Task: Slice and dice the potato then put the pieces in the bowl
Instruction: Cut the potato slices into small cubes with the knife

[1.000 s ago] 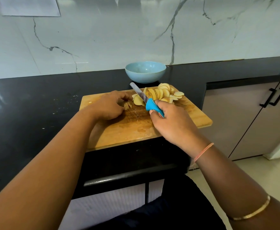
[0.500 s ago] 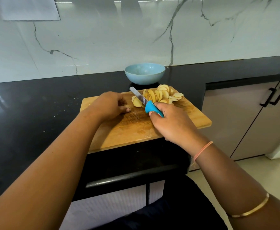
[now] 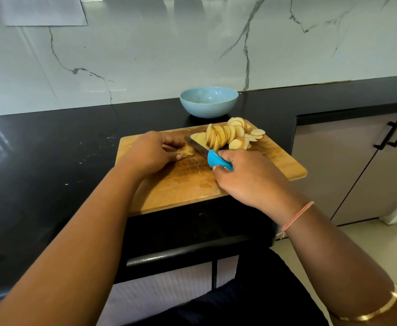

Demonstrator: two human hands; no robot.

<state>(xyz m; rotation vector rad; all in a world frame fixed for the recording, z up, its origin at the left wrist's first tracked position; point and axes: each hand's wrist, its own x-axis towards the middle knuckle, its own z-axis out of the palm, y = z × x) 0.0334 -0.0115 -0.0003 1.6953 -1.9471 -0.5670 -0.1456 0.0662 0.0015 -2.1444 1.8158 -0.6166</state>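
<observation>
Lower now, the knife (image 3: 196, 145) lies on the cutting board (image 3: 192, 184) between the potato slices (image 3: 230, 136) at its far corner and an end piece (image 3: 188, 151) pinched under the left hand (image 3: 152, 152). The right hand (image 3: 247, 177) has its fingers clamped on the handle, and the bowl (image 3: 208, 101) waits just beyond the board. For dicing, I would stack the slices flat and tuck the fingertips back.

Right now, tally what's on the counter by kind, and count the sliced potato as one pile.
Bowl: 1
Cutting board: 1
Knife, held in the right hand: 1
Pile of potato slices: 1
Potato end piece, at the left hand: 1
Total: 5
</observation>
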